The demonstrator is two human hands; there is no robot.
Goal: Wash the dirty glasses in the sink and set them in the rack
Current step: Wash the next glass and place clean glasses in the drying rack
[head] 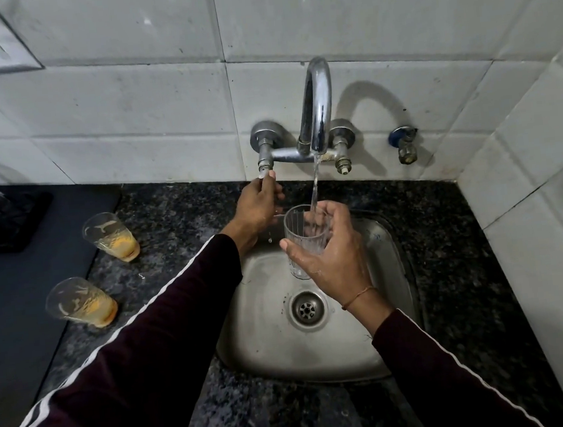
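Currently the right hand [332, 260] grips a ribbed clear glass [304, 235], held upright over the sink [389, 237] with the stream from the spout [318, 106] running into it; the left hand [258, 205] is closed round the left tap handle [266, 175], setting the flow. Two dirty glasses [112, 237] [81, 302] with orange residue stand on the table [178, 223] to the left, well apart from the sink — unwashed; a dark rack [2, 223] sits at the far left edge, its contents indistinct. Judgement: rinse in hand. Recommended: keep the flow moderate to limit splash; turn the glass so water reaches every wall; tip it out over the drain [307, 310]; hold firmly — wet glass is likely to slip.
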